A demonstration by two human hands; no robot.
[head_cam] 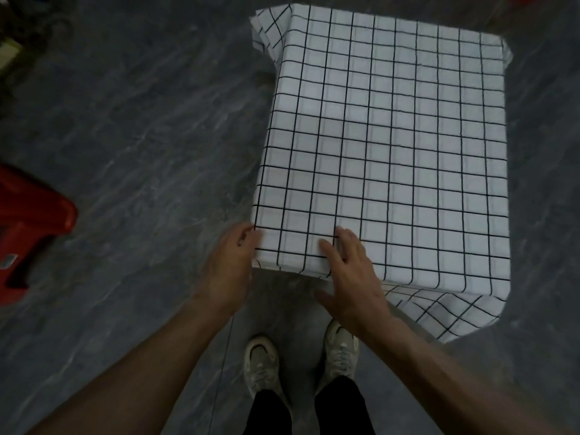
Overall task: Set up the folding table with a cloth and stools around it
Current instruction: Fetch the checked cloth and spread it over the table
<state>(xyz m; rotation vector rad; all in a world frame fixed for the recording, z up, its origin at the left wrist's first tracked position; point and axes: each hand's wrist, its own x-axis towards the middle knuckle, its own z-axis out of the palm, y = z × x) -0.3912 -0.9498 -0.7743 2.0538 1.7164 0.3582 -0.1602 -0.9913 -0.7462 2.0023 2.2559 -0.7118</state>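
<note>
A white cloth with a black grid (392, 146) covers the whole folding table, whose top is hidden under it. The cloth hangs over the edges, with loose folds at the far left corner and the near right corner. My left hand (230, 265) curls around the near left corner of the cloth, fingers bent against its edge. My right hand (348, 271) lies flat on the cloth at the near edge, fingers spread. A red plastic stool (28, 233) stands on the floor at the far left, apart from the table.
The floor (141, 127) is dark grey marbled stone all around the table. My two feet in pale sneakers (301, 359) stand just before the near edge. Dim clutter sits in the top left corner, and something red shows at the top right.
</note>
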